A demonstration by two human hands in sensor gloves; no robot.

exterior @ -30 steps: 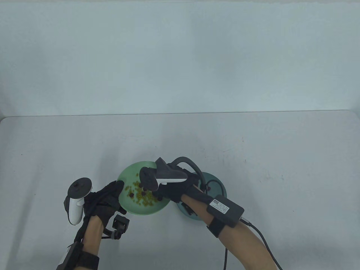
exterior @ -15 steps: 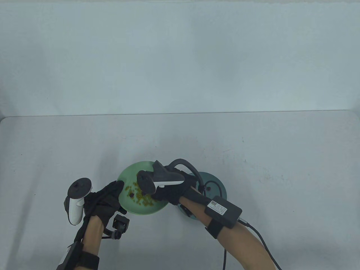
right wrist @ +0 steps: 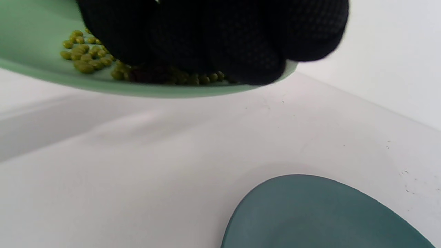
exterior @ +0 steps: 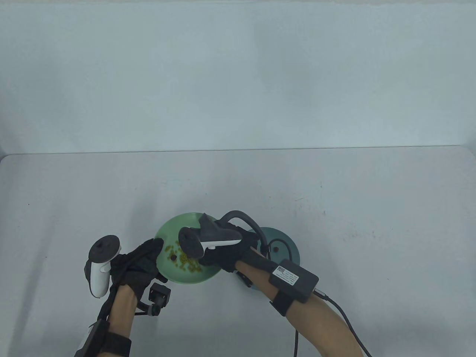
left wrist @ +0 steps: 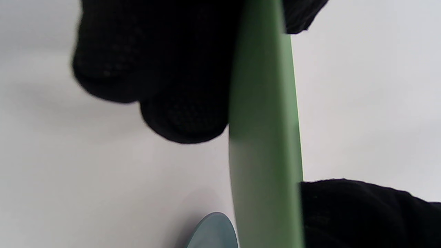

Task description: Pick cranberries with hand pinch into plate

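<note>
Left hand (exterior: 143, 260) gripping green plate (exterior: 169, 227), right hand (exterior: 223, 254) over peas (exterior: 186, 260), teal plate (exterior: 286, 241) beside

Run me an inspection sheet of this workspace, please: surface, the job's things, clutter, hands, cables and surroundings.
Surface: pale grey table with faint scuffs and specks.
Job's things: light green plate holding yellow-green beans and a dark cranberry; dark teal plate to its right holds one cranberry.
Clutter: nothing seen.
Hands: left hand grips the green plate's left rim, thumb on top; right hand reaches into the green plate, fingers down among the beans. Whether they pinch a cranberry cannot be told.
Cables: black cable runs from the right forearm box off the bottom edge.
Surroundings: plain pale wall behind the table.
</note>
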